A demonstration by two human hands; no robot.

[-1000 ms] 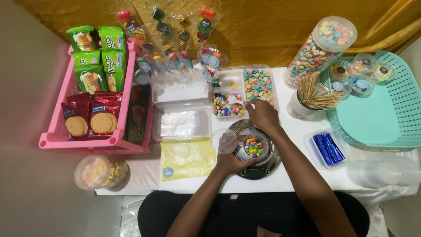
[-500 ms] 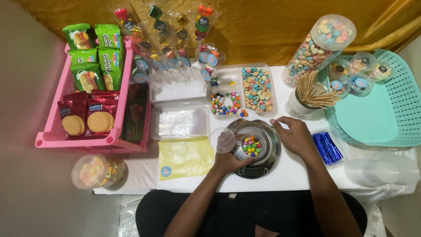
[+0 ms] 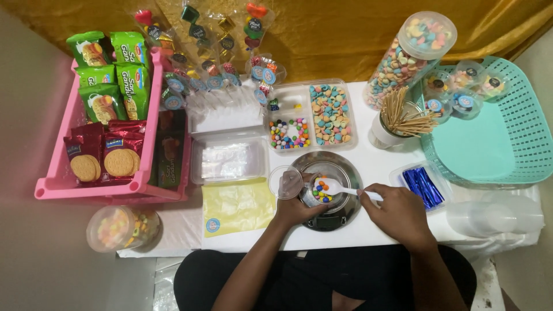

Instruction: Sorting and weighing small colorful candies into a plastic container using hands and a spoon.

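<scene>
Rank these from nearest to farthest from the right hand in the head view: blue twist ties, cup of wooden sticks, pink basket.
1. Blue twist ties, just above and right of the right hand.
2. Cup of wooden sticks, farther up the table.
3. Pink basket, far left.

A pink crate (image 3: pixel 144 115) of biscuit packets (image 3: pixel 103 158) faces a teal basket (image 3: pixel 518 138).

Scale (image 3: pixel 334 219) display hidden under left hand (image 3: pixel 294 208); spoon (image 3: pixel 345 189) handle end buried in right hand (image 3: pixel 397 214); sticker prints too small to read
</scene>
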